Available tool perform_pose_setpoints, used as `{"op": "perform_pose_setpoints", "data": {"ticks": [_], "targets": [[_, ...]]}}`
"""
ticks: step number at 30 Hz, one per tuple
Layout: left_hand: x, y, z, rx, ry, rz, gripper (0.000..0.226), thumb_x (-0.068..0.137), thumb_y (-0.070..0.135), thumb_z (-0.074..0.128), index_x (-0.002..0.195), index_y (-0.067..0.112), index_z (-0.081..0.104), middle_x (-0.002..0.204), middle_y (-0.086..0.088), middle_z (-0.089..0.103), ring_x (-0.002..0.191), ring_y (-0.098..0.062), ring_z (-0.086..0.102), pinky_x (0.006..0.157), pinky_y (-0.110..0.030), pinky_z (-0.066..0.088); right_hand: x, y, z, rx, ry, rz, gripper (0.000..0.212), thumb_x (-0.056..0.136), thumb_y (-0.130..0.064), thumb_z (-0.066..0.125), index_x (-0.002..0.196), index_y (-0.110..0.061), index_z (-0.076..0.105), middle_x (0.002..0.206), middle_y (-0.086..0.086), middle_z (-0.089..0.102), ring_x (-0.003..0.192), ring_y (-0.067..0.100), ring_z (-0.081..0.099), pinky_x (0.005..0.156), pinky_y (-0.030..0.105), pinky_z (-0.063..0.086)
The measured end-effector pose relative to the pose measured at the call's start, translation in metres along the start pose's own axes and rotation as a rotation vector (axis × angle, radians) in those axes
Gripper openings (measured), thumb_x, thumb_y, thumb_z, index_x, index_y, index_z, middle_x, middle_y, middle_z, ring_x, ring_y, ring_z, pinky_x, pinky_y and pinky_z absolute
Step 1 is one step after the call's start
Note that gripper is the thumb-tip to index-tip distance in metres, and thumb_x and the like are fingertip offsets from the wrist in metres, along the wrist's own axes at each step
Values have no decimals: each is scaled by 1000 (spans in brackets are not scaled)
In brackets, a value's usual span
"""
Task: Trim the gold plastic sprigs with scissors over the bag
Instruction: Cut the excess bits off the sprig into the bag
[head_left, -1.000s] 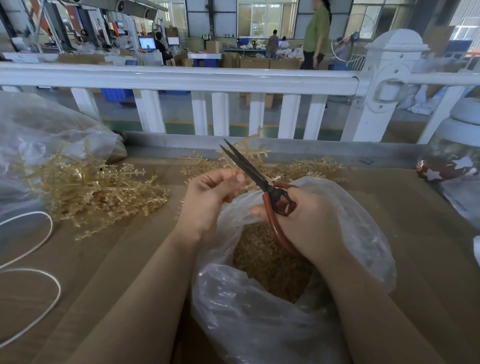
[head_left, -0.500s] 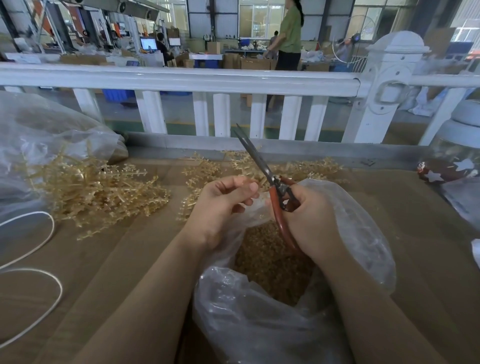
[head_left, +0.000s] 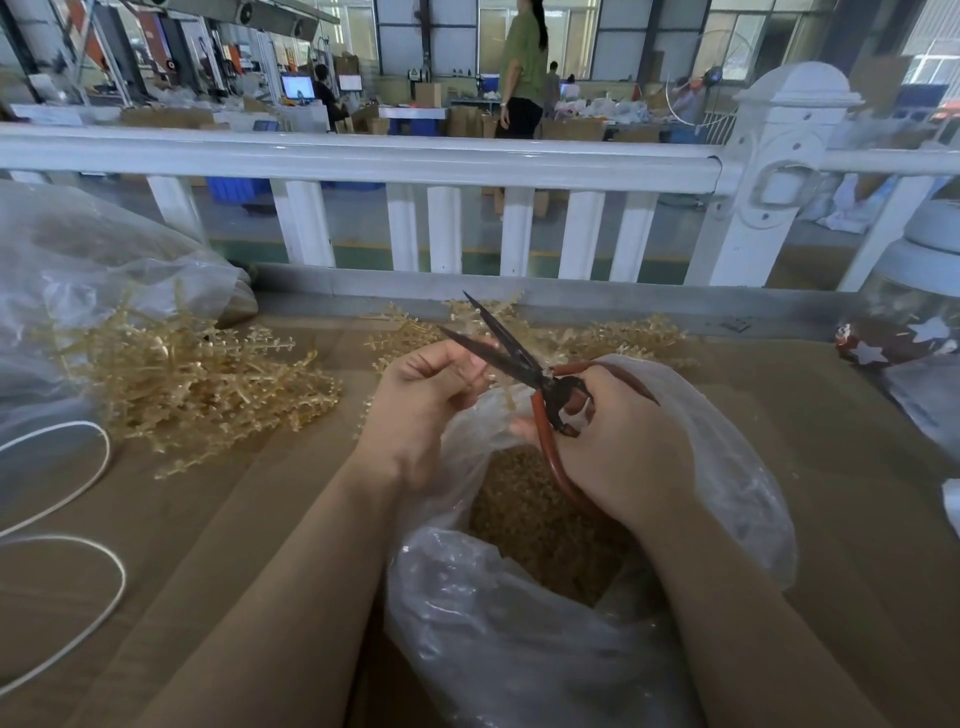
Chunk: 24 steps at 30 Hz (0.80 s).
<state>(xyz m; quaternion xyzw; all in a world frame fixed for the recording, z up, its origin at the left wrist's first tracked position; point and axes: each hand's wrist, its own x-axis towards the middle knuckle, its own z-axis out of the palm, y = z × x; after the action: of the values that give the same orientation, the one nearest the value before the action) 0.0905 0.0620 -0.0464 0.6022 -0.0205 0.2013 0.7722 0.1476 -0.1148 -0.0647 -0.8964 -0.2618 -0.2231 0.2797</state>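
My right hand (head_left: 618, 447) grips red-handled scissors (head_left: 524, 364) whose dark blades stand apart, pointing up and left. My left hand (head_left: 426, 400) pinches a small gold sprig (head_left: 506, 392) at the blades, just above the mouth of a clear plastic bag (head_left: 519, 639). Gold trimmings (head_left: 540, 525) fill the bottom of that bag. A heap of gold sprigs (head_left: 192, 384) lies on the brown table to the left. More sprigs (head_left: 613, 335) lie behind my hands.
A large clear bag (head_left: 78, 291) sits at the far left, with a white cord (head_left: 72, 551) looped in front of it. A white railing (head_left: 363, 161) borders the table's far edge. A glass jar (head_left: 914, 312) stands at the right. A person walks beyond the railing.
The scissor blades, together half a second ago, have come apart. My left hand has brought the sprig up against them. The person behind the railing has walked further left.
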Motion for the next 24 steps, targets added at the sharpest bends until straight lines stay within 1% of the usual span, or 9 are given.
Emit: {"op": "perform_pose_setpoints", "data": {"ticks": [3, 9, 11, 14, 16, 19, 20, 22, 24], "targets": [[0, 2, 1, -88, 11, -46, 15, 79, 13, 65, 80, 17, 79, 67, -1, 54, 66, -11, 46, 66, -22, 42, 1, 3, 2, -57, 5, -8, 62, 75, -89, 49, 97, -31, 56, 86, -20, 61, 72, 1, 53, 58, 16, 43], [-1, 5, 0, -156, 19, -111, 15, 76, 8, 66, 81, 12, 79, 65, -1, 60, 63, -9, 50, 62, -20, 41, 1, 2, 1, -40, -16, -29, 60, 76, -87, 52, 92, -29, 58, 83, -17, 62, 71, 3, 56, 64, 23, 54], [-1, 5, 0, -164, 21, -121, 14, 75, 7, 66, 78, 12, 79, 63, -2, 61, 62, -9, 51, 61, -19, 40, 1, 0, 0, -20, -25, -36, 54, 76, -86, 53, 85, -33, 53, 77, -18, 59, 67, 1, 54, 61, 20, 51], [-1, 6, 0, -154, 10, -133, 14, 74, 8, 66, 67, 14, 76, 62, 0, 61, 60, -8, 51, 58, -18, 41, 0, -2, -3, 8, -47, -53, 50, 75, -85, 53, 81, -36, 49, 67, -21, 52, 61, -4, 49, 54, 11, 39], [-1, 6, -1, -158, -11, -142, 16, 76, 9, 65, 65, 15, 75, 62, 1, 62, 61, -7, 52, 59, -18, 40, -1, -3, -4, 30, -44, -61, 50, 74, -86, 51, 81, -37, 50, 65, -25, 48, 59, -6, 47, 54, 8, 32], [-1, 6, 0, -148, -36, -150, 17, 78, 9, 64, 66, 15, 75, 63, 2, 62, 63, -7, 51, 62, -20, 37, -1, -4, -6, 33, -22, -69, 51, 73, -87, 48, 79, -37, 52, 62, -27, 43, 57, -9, 43, 53, 6, 29], [-1, 6, 0, -139, -43, -148, 16, 78, 10, 64, 68, 15, 76, 64, 2, 62, 64, -8, 50, 62, -20, 36, -2, -5, -6, 23, -9, -73, 49, 74, -87, 47, 76, -38, 50, 60, -27, 40, 56, -9, 42, 53, 6, 28], [-1, 5, 1, -128, -56, -139, 14, 78, 12, 66, 70, 16, 77, 66, 2, 62, 65, -8, 50, 64, -21, 35, -2, -6, -8, 16, 39, -84, 45, 76, -86, 46, 70, -42, 39, 57, -27, 36, 52, -9, 38, 52, 5, 26], [-2, 5, 1, -124, -61, -131, 13, 77, 14, 67, 70, 17, 77, 66, 2, 62, 66, -8, 50, 64, -22, 35, -2, -7, -9, 31, 42, -72, 46, 75, -88, 43, 69, -43, 37, 56, -27, 36, 51, -9, 38, 52, 6, 25]]}}
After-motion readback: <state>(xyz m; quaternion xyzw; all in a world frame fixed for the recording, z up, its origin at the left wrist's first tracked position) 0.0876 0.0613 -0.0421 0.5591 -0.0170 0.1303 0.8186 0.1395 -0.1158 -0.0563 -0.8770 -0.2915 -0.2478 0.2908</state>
